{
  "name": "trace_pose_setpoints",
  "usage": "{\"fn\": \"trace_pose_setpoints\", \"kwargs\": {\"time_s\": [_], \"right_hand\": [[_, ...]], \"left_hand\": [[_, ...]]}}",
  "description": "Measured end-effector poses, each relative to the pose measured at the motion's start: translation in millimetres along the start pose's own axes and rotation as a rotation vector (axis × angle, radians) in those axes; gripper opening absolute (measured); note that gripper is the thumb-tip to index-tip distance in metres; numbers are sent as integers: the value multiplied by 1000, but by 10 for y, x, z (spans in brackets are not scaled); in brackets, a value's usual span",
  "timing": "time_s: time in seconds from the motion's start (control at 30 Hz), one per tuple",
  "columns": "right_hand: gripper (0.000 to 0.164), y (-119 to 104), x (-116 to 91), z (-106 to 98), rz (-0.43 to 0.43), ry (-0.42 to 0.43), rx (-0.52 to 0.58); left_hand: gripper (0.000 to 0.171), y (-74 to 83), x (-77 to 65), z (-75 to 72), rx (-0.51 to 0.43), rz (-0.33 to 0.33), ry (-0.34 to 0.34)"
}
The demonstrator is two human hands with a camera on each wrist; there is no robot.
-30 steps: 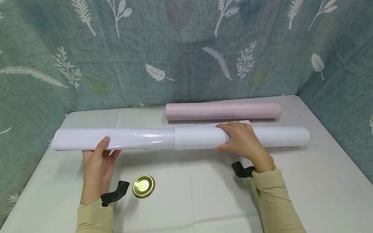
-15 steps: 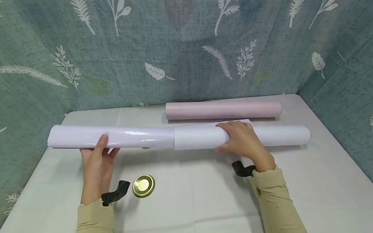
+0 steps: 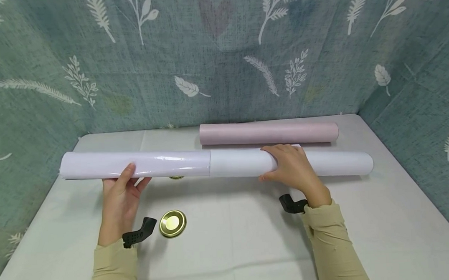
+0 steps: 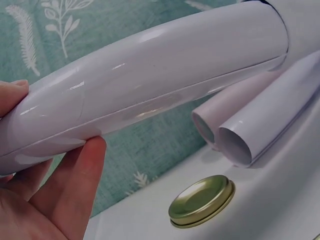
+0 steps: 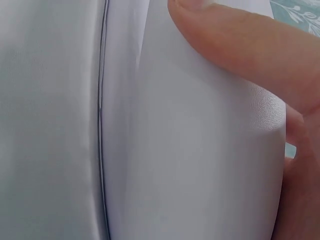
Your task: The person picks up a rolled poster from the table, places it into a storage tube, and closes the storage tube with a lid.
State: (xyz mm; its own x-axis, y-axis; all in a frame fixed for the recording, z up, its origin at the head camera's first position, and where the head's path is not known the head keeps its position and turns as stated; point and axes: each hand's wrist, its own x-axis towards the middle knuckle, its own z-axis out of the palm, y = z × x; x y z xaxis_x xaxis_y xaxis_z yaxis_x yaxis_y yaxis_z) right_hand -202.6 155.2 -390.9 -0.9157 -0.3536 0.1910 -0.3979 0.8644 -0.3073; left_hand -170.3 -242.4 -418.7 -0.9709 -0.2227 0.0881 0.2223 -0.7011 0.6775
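Note:
My left hand grips a glossy lilac-white roll, thumb on the near side and fingers underneath. In the left wrist view this roll is raised above the table and its far end meets a matte white roll. My right hand holds the matte white roll from above, fingers over the back and thumb in front. In the right wrist view the white sheet curves under the thumb. A pale roll shows right of that hand; where it begins is hidden.
A pink roll lies at the back of the white table. One gold lid lies near the left wrist; a second lid is mostly hidden under the glossy roll. Patterned green cloth stands behind and at both sides.
The glossy roll's left end rose, then dipped slightly, and its near edge now lines up more evenly with the white roll. My left hand shifted slightly right; my right hand stayed put.

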Motion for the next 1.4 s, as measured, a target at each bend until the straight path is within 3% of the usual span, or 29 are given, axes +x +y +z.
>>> {"fn": "trace_pose_setpoints", "kwargs": {"time_s": [0.27,0.5,0.63,0.8,0.93,1.03,1.3,1.4], "right_hand": [[79,1,11,8,2,-18,2],[79,-15,13,-2,12,-8,-3],[78,-13,7,-14,12,15,12],[77,-8,3,-34,9,44,22],[77,-4,5,-45,3,51,33],[78,-6,3,-51,-4,47,36],[80,-19,-2,-74,-14,32,28],[80,-29,9,-73,-28,2,25]], "left_hand": [[35,1,-3,21,1,17,-7],[23,-7,-27,-9,-37,-10,-86],[21,-30,-32,-43,-119,-80,-212],[25,-99,-36,-26,-185,-143,-431],[34,-179,-42,51,-144,-160,-576],[37,-232,-50,107,-104,-171,-645],[31,-290,-60,127,-82,-211,-634],[32,-318,-59,139,-48,-226,-664]]}}
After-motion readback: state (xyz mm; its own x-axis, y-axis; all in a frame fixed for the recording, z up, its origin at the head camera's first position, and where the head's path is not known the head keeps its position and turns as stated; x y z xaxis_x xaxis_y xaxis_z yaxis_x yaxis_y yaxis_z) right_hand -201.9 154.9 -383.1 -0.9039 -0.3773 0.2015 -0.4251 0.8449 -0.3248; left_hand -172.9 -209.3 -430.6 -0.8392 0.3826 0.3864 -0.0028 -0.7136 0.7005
